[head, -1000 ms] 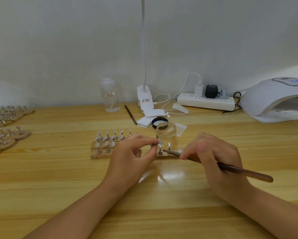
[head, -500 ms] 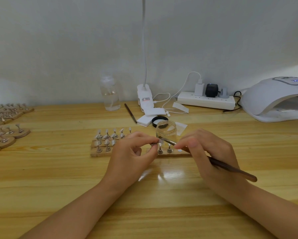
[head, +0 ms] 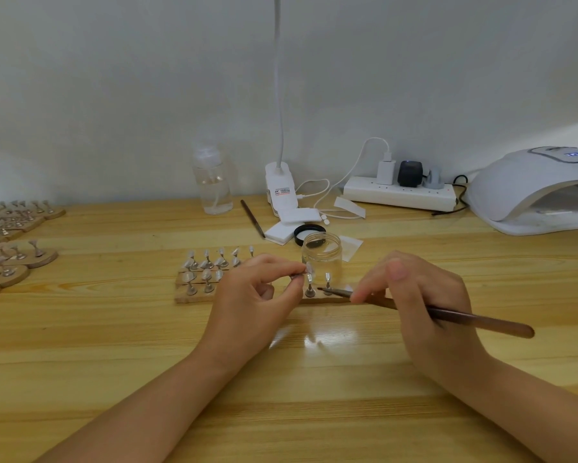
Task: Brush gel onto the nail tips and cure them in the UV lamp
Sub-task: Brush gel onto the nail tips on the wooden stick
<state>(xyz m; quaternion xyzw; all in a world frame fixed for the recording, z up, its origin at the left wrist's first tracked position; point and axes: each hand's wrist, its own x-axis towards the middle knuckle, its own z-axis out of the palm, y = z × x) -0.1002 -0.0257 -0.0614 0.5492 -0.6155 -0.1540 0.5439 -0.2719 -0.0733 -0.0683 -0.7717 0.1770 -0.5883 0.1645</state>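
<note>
Left hand pinches the stem of 1 nail tip between thumb and forefinger, holding it up just in front of the open gel jar. Right hand grips the brush pen-style, fingers curled round the shaft.

Key relation: the brush's long axis runs near-horizontal, handle end out to the right and toward the person, bristle end pointing left at the held tip. The bristle end sits low, just beside the base of the stands on the wooden holder board, below and slightly right of the pinched tip, not touching it. So the tip lies up-left of the bristles; the likely next move is a short lift and leftward stroke, with the right hand doing the travel and the left only steadying. Whether the bristles carry gel: too small to tell.

The jar is behind both, nearer the left fingertips than the right hand. The UV lamp sits at far right on the tabletop, well apart from the work and nearer the right hand. More tips stand in rows on the board left of the left hand. Curing not started, judging by the tip in hand.
</note>
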